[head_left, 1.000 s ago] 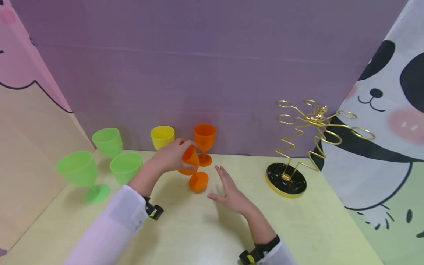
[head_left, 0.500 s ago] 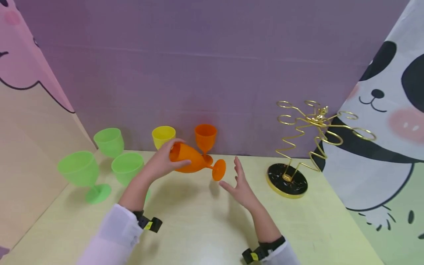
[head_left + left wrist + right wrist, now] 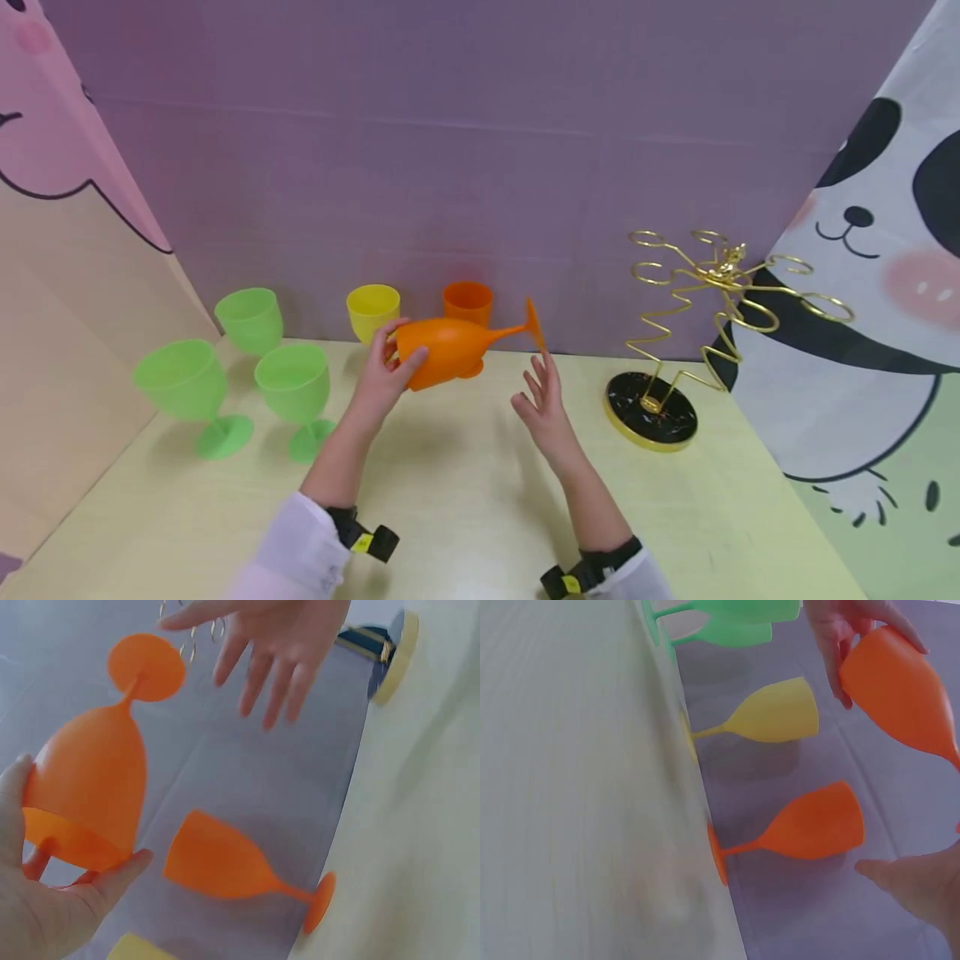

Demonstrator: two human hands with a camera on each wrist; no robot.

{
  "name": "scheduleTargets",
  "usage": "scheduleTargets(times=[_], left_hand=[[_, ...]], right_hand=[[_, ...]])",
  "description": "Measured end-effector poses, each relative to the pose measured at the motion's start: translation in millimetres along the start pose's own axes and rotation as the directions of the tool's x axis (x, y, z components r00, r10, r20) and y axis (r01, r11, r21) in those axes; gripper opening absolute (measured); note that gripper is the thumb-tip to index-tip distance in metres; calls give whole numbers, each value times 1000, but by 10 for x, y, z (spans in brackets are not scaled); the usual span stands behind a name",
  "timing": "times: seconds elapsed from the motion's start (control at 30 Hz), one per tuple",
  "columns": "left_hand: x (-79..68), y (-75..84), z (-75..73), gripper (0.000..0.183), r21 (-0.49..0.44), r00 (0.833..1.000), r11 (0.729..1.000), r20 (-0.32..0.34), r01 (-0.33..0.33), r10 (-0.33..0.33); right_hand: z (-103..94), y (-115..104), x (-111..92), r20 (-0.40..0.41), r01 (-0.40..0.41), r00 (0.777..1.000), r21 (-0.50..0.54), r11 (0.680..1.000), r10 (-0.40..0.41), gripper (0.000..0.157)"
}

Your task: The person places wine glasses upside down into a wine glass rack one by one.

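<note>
My left hand (image 3: 378,383) grips an orange goblet (image 3: 442,343) round its bowl near the rim. The goblet is held above the table, tipped sideways, its foot pointing right and a little up. In the head view my right hand (image 3: 553,417) is just below that foot, fingers loosely spread. The left wrist view shows a gap between the right hand (image 3: 285,645) and the foot. Behind the held goblet, a second orange goblet (image 3: 468,298) stands upright at the wall, its lower part hidden in the head view. Left of it stands a yellow goblet (image 3: 372,310).
Three green goblets stand on the left: one at the back (image 3: 251,321), one in front (image 3: 183,379) and one nearer the middle (image 3: 294,383). A gold wire rack (image 3: 723,279) with a round black base (image 3: 667,412) stands right on the pale table (image 3: 465,517).
My left hand has lifted the orange goblet and turned it from tilted upright to sideways, its foot swinging right and up. My right hand has moved slightly right and forward, towards the foot.
</note>
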State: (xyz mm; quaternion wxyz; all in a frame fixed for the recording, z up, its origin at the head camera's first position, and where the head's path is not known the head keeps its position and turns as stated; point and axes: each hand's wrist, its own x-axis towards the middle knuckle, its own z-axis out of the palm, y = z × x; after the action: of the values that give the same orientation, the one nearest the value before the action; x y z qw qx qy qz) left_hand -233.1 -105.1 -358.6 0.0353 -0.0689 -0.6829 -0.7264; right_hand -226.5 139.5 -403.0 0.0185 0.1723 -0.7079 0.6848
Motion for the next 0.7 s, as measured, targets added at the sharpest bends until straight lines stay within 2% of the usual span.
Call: scheduleTargets(times=[0.1,0.2,0.37,0.43,0.53,0.67,0.7], left_hand=[[-49,-29,101,54,-128,999,991,-9,32,-34],[-100,-53,201,55,-282,996,955,-5,87,-93],[-160,-110,384,69,-499,979,846,34,189,-199],[-181,-138,449,72,-554,975,805,69,212,-210],[-209,-174,523,71,-608,973,760,117,229,-200],[-242,-204,578,70,-674,962,687,170,272,-214],[-250,-211,587,70,-692,957,662,185,289,-224]], right_hand=[[32,-61,-4,6,29,1000,55,998,-30,79],[51,-114,-3,9,58,998,131,990,-60,79],[58,-165,9,14,107,994,215,971,-113,85],[61,-198,17,23,127,990,226,966,-136,84],[58,-252,37,41,165,983,239,957,-180,84],[43,-325,69,57,196,975,227,954,-214,85],[39,-341,76,62,201,974,220,955,-220,86]])
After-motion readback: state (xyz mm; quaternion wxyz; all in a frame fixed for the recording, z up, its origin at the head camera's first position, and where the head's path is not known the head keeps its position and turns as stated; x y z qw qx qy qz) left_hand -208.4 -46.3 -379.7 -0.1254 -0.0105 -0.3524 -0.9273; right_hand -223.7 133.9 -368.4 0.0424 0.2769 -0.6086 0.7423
